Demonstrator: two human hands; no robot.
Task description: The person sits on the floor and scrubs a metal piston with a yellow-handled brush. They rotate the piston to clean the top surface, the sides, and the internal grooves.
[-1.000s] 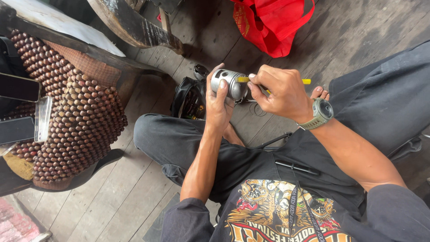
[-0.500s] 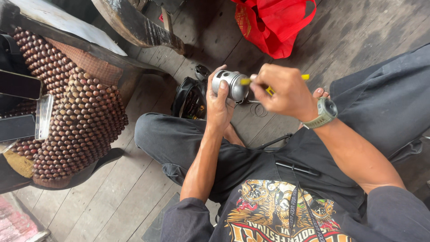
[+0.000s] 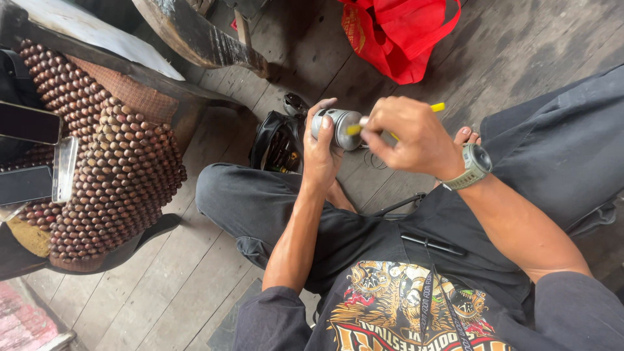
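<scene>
Left hand (image 3: 320, 151) grips a small grey metal cylinder (image 3: 337, 128), fingers clamped around its body, holding it above the lap over the worn wooden plank floor (image 3: 162, 286). Right hand (image 3: 416, 140), wearing a pale green wristwatch (image 3: 473, 166), pinches a yellow-handled screwdriver (image 3: 392, 119) with fingers closed on it, the tip against the cylinder's end. Just beyond lies a black open pouch (image 3: 276, 140); a red cloth bag (image 3: 396, 32) sits farther off, and a brown beaded seat cover (image 3: 110, 169) on the left
</scene>
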